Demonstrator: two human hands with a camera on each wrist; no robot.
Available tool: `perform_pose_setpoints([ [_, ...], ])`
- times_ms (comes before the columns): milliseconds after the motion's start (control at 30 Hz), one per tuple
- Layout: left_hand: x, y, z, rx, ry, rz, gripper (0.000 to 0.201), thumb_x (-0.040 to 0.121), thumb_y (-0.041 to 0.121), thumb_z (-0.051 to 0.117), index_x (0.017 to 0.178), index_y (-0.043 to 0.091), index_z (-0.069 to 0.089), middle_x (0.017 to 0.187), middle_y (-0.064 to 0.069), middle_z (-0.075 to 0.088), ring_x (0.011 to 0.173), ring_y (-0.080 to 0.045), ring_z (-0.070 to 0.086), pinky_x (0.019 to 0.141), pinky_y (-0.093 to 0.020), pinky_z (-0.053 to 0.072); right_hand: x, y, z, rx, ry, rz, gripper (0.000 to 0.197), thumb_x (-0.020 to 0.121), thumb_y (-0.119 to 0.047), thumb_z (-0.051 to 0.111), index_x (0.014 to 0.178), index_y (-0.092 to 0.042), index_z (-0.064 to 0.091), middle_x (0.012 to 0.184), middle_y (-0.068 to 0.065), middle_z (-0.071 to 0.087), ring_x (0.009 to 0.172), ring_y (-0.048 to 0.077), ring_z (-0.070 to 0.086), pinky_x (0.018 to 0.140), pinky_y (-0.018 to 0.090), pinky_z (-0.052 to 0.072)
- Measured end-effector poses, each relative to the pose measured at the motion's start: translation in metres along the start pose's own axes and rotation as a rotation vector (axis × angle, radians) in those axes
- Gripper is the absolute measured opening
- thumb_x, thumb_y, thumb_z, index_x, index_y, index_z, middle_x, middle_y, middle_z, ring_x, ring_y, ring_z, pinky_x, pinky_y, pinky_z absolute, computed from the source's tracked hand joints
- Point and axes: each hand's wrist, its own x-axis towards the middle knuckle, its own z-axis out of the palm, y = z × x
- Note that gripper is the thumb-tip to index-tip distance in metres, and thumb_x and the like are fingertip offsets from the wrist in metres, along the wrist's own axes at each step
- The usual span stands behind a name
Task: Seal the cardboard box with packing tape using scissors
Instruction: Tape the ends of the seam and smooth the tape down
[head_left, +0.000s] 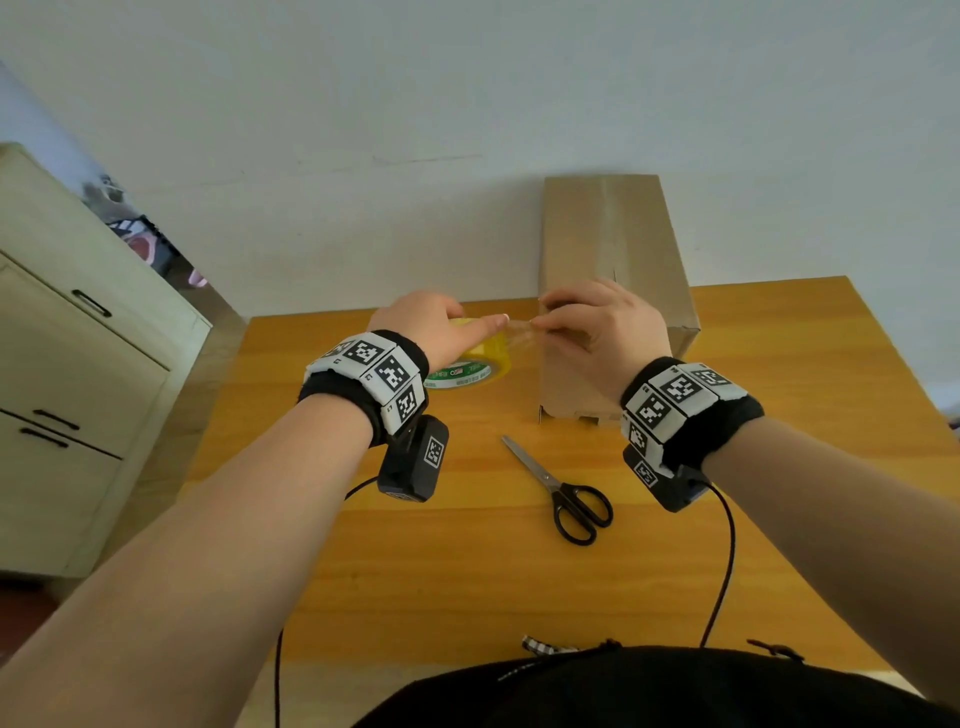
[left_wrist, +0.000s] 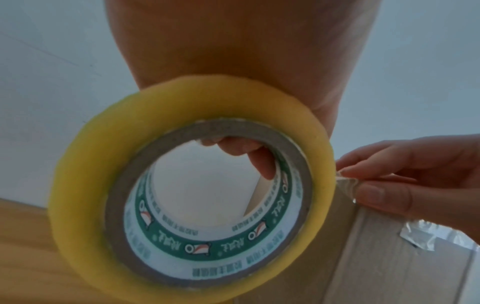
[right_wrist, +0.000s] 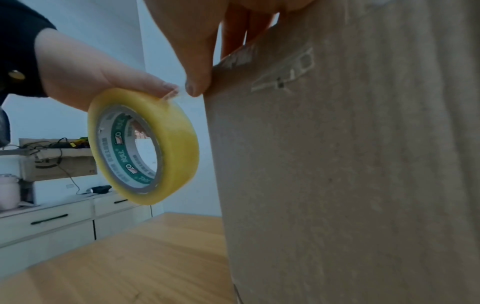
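A tall cardboard box stands upright on the wooden table, its top flaps closed. My left hand grips a yellowish roll of packing tape in the air beside the box's left top edge, with a finger hooked through its core. My right hand pinches the loose clear tape end between thumb and fingers, right at the box's upper left edge. Black-handled scissors lie shut on the table in front of the box.
A pale cabinet with drawers stands left of the table. A white wall is behind the box. Black cables hang from my wrist devices over the table's near part. Old tape remnants cling to the box side.
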Motion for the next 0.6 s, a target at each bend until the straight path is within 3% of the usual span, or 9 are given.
perform_pose_setpoints([
  [133,-0.005,0.002,-0.001,0.001,0.014,0.003,0.073,0.082,0.073,0.037,0.124,0.017,0.057,0.123,-0.003,0.061,0.108,-0.022,0.058,0.09,-0.037,0.048,0.0,0.001,0.004,-0.01,0.04,-0.008,0.004,0.077,-0.02,0.07,0.079,-0.02,0.074,0.092,-0.002,0.069,0.084,0.022,0.062,0.064,0.028,0.047],
  [333,-0.01,0.003,0.0,-0.041,0.019,0.004,0.07,0.084,0.069,0.039,0.124,0.014,0.057,0.122,-0.005,0.062,0.108,-0.023,0.058,0.088,-0.036,0.047,0.001,0.0,0.002,0.0,0.016,0.024,0.007,0.081,-0.022,0.068,0.085,-0.021,0.074,0.097,-0.002,0.069,0.089,0.022,0.061,0.068,0.028,0.046],
  [433,-0.009,0.0,0.002,-0.076,0.004,0.022,0.072,0.082,0.071,0.039,0.125,0.015,0.057,0.123,-0.004,0.061,0.108,-0.023,0.058,0.087,-0.036,0.047,0.003,-0.006,-0.001,-0.025,-0.037,0.02,0.012,0.083,-0.019,0.065,0.093,-0.018,0.072,0.101,0.0,0.068,0.092,0.023,0.06,0.074,0.032,0.047],
  [533,-0.006,-0.005,0.002,-0.141,-0.034,0.032,0.074,0.082,0.07,0.039,0.128,0.014,0.054,0.127,-0.006,0.059,0.113,-0.025,0.055,0.094,-0.037,0.044,0.003,-0.012,-0.001,-0.077,-0.088,0.077,0.028,0.087,-0.016,0.059,0.114,-0.018,0.064,0.113,0.004,0.065,0.105,0.025,0.057,0.088,0.042,0.048],
  [600,-0.005,-0.009,0.002,-0.17,-0.049,0.036,0.07,0.083,0.067,0.041,0.128,0.015,0.053,0.125,-0.006,0.058,0.114,-0.026,0.054,0.098,-0.04,0.043,-0.003,-0.017,0.0,-0.147,-0.019,0.097,0.031,0.085,-0.016,0.057,0.116,-0.018,0.062,0.114,0.005,0.063,0.107,0.027,0.056,0.091,0.043,0.046],
])
